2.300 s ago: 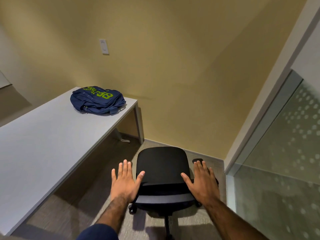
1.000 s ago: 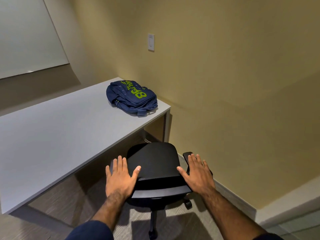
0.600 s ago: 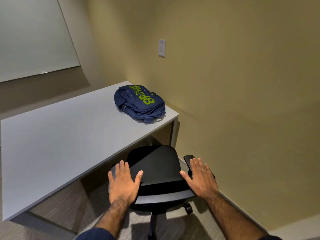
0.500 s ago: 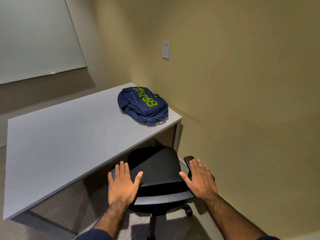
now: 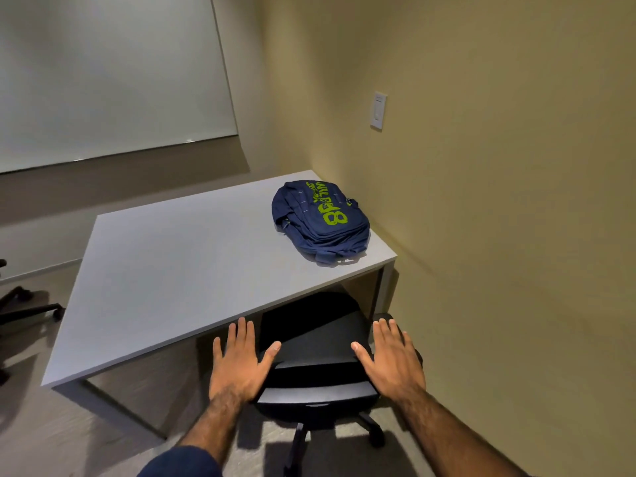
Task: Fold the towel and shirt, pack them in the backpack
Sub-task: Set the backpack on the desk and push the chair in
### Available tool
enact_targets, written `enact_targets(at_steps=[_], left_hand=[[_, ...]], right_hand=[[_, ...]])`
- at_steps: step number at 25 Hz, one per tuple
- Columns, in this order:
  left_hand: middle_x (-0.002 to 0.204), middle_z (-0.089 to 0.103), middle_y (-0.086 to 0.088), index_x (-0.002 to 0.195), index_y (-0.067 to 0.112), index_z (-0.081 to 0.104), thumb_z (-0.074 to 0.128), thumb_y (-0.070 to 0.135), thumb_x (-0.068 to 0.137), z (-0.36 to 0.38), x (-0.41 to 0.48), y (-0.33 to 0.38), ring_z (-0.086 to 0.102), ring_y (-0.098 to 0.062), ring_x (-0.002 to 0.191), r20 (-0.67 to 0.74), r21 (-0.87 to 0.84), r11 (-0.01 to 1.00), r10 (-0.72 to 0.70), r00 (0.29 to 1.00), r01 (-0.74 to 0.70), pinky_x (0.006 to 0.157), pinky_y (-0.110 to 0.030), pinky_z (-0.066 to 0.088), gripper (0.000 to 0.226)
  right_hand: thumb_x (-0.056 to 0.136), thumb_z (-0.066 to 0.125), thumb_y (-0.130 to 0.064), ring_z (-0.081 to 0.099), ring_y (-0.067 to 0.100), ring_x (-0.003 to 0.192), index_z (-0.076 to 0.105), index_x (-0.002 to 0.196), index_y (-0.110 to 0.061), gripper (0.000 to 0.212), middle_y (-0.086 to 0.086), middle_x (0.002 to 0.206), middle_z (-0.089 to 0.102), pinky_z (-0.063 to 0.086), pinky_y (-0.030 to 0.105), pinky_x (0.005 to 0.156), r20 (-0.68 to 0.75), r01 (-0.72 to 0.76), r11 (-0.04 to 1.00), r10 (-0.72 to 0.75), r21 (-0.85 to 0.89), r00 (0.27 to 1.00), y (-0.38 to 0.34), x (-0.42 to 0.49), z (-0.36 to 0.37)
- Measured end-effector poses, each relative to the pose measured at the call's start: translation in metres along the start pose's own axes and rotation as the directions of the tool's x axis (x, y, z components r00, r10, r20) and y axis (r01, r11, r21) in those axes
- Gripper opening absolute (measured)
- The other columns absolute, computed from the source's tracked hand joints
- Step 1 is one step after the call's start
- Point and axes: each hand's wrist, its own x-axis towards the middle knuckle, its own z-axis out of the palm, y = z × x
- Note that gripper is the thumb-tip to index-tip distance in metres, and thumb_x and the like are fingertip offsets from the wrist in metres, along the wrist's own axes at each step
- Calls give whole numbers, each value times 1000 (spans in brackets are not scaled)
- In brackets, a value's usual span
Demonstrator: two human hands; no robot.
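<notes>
Both hands are flat, with straight fingers, and hold nothing. The left hand (image 5: pixel 237 364) and the right hand (image 5: pixel 392 363) are at the two sides of the black chair (image 5: pixel 316 339), probably to move it, because it blocks the near edge of the table (image 5: pixel 179 270). The backpack (image 5: pixel 320 220) lies on the table's far right corner. I see no towel or shirt.

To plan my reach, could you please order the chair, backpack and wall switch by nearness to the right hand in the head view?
1. Chair, beside the right hand.
2. Backpack, on the table beyond.
3. Wall switch, high up, farthest.
</notes>
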Motion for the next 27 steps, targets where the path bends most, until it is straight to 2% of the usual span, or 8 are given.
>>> enact_targets(at_steps=[7, 13, 17, 21, 25, 27], left_hand=[[170, -13, -1, 162, 15, -3, 2, 77, 93, 1, 19, 28, -13, -17, 156, -38, -19, 997, -69, 997, 69, 125, -48, -12, 94], [171, -10, -3, 162, 12, -1, -9, 79, 83, -3, 43, 34, -11, -19, 157, -54, -26, 995, -94, 994, 93, 124, -48, -10, 104], [170, -13, -3, 162, 12, -4, -15, 81, 80, -4, 60, 35, -13, -19, 157, -57, -18, 995, -98, 994, 98, 123, -47, -11, 108], [170, -15, -4, 162, 12, -5, -28, 85, 70, -5, 71, 36, -14, -20, 156, -53, -8, 995, -104, 993, 103, 124, -48, -11, 119], [167, -22, -1, 161, 14, -10, -13, 86, 79, -9, 86, 41, -19, -17, 155, -20, 6, 996, -90, 996, 91, 123, -50, -16, 109], [164, -27, 0, 158, 16, -15, -16, 89, 75, -10, 91, 46, -24, -17, 152, -15, 35, 998, -53, 998, 53, 120, -49, -20, 111]], right_hand=[[85, 0, -82, 1, 17, 157, 13, 162, -15, 104, 0, 170, 9, 4, 41, 127, 23, 65, 998, -65, -27, 998, 20, 52, -4], [92, 9, -80, -5, 15, 157, 7, 163, -16, 95, -1, 171, 2, 2, 40, 127, 47, 95, 995, -94, -29, 994, 21, 85, -9], [91, 4, -80, -6, 15, 156, 4, 163, -16, 96, -1, 171, 0, 2, 39, 127, 32, 123, 992, -123, -28, 992, 19, 104, -12], [81, -8, -84, -7, 15, 156, 4, 163, -15, 107, 0, 171, -1, 1, 40, 127, 35, 148, 989, -147, -11, 988, 18, 122, -13], [82, -8, -84, -8, 15, 156, 4, 163, -15, 107, 0, 171, -1, 0, 40, 127, 42, 169, 986, -169, 2, 985, 22, 146, -15], [80, -11, -83, -7, 17, 156, 4, 163, -14, 109, 1, 171, 0, 0, 41, 127, 43, 189, 982, -189, -6, 981, 25, 157, -17]])
